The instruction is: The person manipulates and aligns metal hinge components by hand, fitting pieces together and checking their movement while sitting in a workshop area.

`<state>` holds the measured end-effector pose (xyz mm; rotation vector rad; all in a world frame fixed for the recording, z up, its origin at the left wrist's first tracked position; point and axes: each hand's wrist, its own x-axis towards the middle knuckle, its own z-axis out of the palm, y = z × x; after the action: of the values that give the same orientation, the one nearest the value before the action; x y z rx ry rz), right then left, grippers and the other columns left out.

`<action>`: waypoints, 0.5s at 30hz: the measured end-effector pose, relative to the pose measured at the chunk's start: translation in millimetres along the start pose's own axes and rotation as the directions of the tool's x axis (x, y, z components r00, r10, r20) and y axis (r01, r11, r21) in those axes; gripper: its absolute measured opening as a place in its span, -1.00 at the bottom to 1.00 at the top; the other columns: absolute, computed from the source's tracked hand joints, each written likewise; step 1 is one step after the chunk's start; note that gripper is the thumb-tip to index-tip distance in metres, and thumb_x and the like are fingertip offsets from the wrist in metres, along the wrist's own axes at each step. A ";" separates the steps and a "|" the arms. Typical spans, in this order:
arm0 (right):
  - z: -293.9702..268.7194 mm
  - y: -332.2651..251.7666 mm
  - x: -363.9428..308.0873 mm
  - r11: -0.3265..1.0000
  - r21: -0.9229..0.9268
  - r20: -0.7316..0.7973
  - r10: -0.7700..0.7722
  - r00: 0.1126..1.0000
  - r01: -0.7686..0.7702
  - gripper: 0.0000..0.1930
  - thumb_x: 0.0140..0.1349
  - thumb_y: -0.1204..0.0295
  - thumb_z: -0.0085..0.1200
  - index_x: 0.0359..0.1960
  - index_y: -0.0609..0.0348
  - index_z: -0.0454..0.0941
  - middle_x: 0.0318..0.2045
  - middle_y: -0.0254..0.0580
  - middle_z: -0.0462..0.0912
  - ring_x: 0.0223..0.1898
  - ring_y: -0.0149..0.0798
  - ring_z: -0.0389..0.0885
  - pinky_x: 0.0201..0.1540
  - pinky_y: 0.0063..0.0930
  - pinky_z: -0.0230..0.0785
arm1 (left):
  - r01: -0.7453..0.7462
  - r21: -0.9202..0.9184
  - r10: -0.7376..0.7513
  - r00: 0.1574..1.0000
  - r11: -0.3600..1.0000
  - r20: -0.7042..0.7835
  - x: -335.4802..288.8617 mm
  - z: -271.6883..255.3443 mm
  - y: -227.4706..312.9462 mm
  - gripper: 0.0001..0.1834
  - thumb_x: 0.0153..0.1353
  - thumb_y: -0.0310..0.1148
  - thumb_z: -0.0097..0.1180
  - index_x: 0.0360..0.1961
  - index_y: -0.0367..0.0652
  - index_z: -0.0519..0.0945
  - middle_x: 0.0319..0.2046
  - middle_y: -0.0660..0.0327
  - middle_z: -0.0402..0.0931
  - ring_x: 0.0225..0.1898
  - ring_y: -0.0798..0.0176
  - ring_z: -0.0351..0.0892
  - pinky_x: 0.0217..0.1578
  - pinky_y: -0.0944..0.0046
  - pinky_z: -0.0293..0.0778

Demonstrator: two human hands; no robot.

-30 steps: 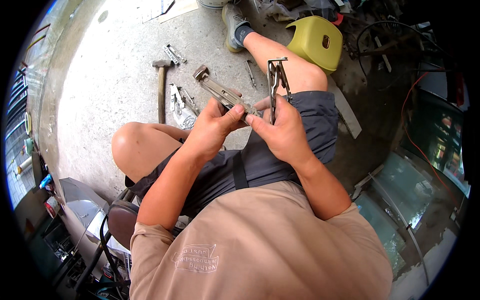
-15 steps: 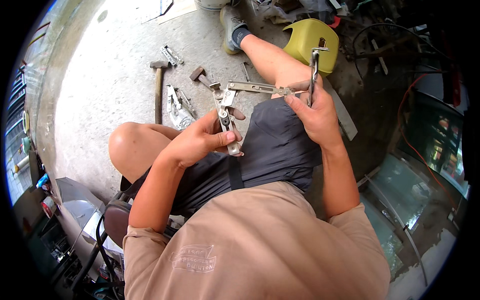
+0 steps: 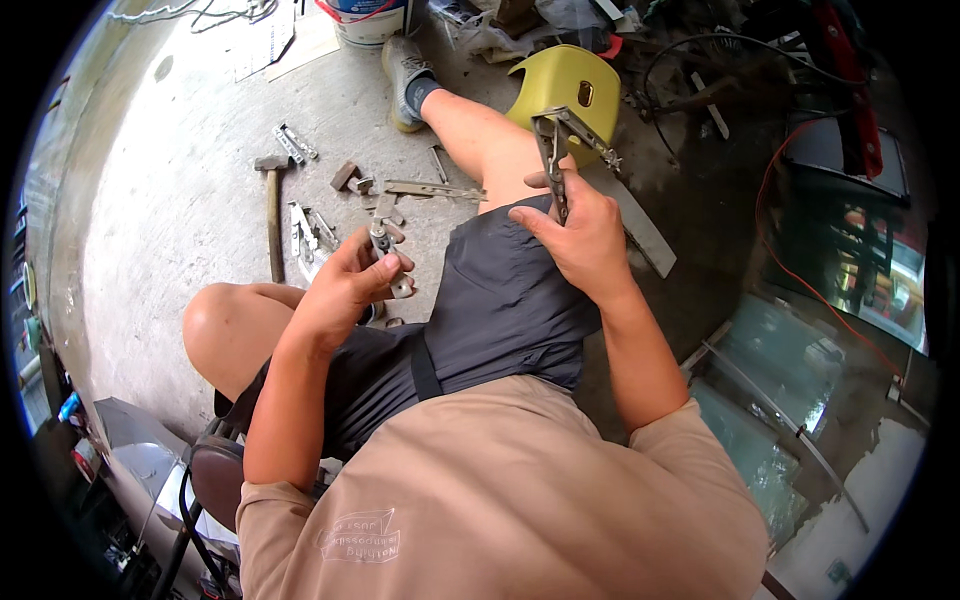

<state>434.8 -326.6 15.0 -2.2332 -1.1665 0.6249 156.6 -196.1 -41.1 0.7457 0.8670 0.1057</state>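
My left hand (image 3: 345, 285) is closed around the lower body of a jointed metal hinge (image 3: 380, 238). Its upper part and long slotted arm look blurred, the arm reaching right toward my leg. In my right hand (image 3: 590, 235), raised over the thigh, is a second metal hinge (image 3: 554, 160); it stands upright, with a folded arm slanting down to the right at its top. A gap separates the two hinges. On the floor beyond my left hand lie more metal hinge pieces (image 3: 302, 238), a long-handled hammer (image 3: 274, 215) and a smaller hammer (image 3: 344, 176).
A yellow-green stool (image 3: 590, 80) stands beyond my right hand, near a flat strip (image 3: 645, 235). At the far side are a white bucket (image 3: 370, 32) and piled scrap. Glass sheets (image 3: 775, 350) and an orange cable (image 3: 765, 200) lie to the right.
My right hand has left the end of the left hinge's arm, and the hands are now apart. The right hinge's folded arm now shows. The whole view has shifted.
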 end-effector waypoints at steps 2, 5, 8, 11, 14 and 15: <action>1.5 5.1 0.3 0.997 -0.047 -0.059 -0.061 0.996 0.059 -0.54 0.13 0.16 0.57 -0.08 0.18 0.70 -0.46 0.01 0.74 -0.38 0.07 0.79 -0.27 -0.18 0.57 | -0.030 -0.044 0.029 0.999 0.999 -0.031 7.4 -2.9 -11.9 -0.63 0.53 -0.37 0.20 0.26 -0.21 0.47 -0.08 0.13 0.62 -0.11 0.22 0.66 -0.02 0.16 0.65; 5.8 10.7 1.2 0.997 -0.034 -0.088 -0.074 0.993 0.072 -0.51 0.10 0.12 0.58 -0.10 0.20 0.70 -0.40 0.08 0.77 -0.31 0.18 0.78 -0.24 -0.08 0.59 | -0.026 -0.038 0.025 0.999 0.999 -0.047 11.8 -2.5 -13.5 -0.65 0.54 -0.38 0.18 0.26 -0.21 0.47 -0.05 0.11 0.60 -0.07 0.22 0.64 0.04 0.12 0.65; 13.7 15.1 -0.3 0.993 -0.023 -0.133 -0.118 0.984 0.115 -0.51 0.10 0.11 0.58 -0.13 0.21 0.70 -0.37 0.11 0.77 -0.28 0.20 0.79 -0.21 -0.06 0.61 | -0.017 -0.051 0.014 0.998 0.999 -0.061 15.1 -2.8 -14.9 -0.62 0.55 -0.36 0.18 0.28 -0.23 0.46 -0.04 0.11 0.59 -0.05 0.21 0.64 0.08 0.09 0.65; 17.0 13.3 -0.6 0.995 -0.025 -0.143 -0.103 0.984 0.101 -0.53 0.08 0.12 0.59 -0.17 0.21 0.70 -0.38 0.14 0.76 -0.28 0.21 0.79 -0.22 -0.06 0.61 | -0.025 -0.072 0.019 0.996 0.997 -0.085 17.7 -4.4 -17.5 -0.62 0.55 -0.34 0.19 0.27 -0.23 0.45 -0.05 0.10 0.59 -0.03 0.22 0.64 0.11 0.08 0.66; 20.8 14.3 0.5 0.995 0.003 -0.151 -0.096 0.984 0.097 -0.53 0.07 0.12 0.60 -0.19 0.21 0.70 -0.41 0.12 0.75 -0.30 0.19 0.78 -0.24 -0.07 0.60 | -0.030 -0.084 0.019 0.991 0.996 -0.131 21.0 -7.6 -21.8 -0.59 0.54 -0.32 0.21 0.29 -0.21 0.46 -0.04 0.11 0.59 -0.03 0.21 0.63 0.12 0.07 0.64; 21.7 14.7 0.8 0.995 0.017 -0.154 -0.094 0.984 0.098 -0.53 0.06 0.11 0.61 -0.20 0.21 0.70 -0.43 0.10 0.75 -0.32 0.19 0.78 -0.25 -0.07 0.59 | -0.035 -0.089 0.023 0.990 0.995 -0.138 22.1 -9.1 -23.5 -0.56 0.53 -0.30 0.23 0.31 -0.21 0.46 -0.03 0.12 0.59 -0.02 0.21 0.63 0.13 0.07 0.63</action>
<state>430.5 -327.6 -10.8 -2.1489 -1.1742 0.4182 159.7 -200.4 -74.1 0.6712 0.9756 0.2232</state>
